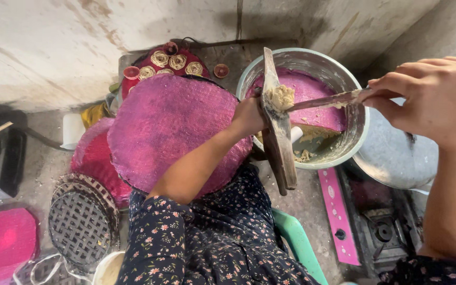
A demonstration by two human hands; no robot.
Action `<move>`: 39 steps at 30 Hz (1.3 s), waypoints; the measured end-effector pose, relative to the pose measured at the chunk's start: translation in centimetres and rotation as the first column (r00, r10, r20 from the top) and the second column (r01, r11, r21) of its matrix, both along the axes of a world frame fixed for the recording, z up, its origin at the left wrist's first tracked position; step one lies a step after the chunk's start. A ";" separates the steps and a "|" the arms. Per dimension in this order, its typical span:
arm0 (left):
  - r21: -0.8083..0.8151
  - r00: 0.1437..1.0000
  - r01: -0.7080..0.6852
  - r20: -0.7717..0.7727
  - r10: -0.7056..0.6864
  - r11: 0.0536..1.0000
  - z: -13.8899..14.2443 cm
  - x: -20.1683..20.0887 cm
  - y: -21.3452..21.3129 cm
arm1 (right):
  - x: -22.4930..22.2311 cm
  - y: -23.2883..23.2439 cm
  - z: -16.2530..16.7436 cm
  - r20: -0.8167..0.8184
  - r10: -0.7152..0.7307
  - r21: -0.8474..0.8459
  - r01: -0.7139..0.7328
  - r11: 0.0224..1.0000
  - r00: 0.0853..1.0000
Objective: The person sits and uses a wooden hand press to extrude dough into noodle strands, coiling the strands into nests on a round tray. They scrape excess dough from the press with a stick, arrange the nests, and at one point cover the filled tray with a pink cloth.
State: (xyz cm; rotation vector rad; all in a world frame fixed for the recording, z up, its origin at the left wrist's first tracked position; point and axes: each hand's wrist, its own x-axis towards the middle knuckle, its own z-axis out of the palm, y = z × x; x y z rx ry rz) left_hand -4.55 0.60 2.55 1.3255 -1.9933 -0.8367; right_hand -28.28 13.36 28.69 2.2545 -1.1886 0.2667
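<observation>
My left hand (248, 116) grips a long wooden paddle (278, 132) held upright over a large metal bowl (354, 132). A lump of pale yellow dough (281, 97) sticks to the paddle's face. My right hand (431, 95) holds a thin flat stick (327, 100) whose tip touches that lump. Inside the bowl lie a pink woven mat (317, 105) and more pale dough (312, 134) at the bottom.
A round pink woven tray (170, 126) lies on my lap, others (93, 158) beside it. A dark woven basket stack (83, 224) sits at lower left. A metal lid (397, 155) and pink-edged gas stove (368, 221) stand right. Coiled dough pieces (176, 62) rest on a red tray behind.
</observation>
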 end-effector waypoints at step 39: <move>0.027 0.980 0.085 0.181 -0.088 0.996 -1.3 -1.8 -1.0 | -0.8 -3.8 -7.1 0.020 0.167 0.056 -0.168 0.984 0.986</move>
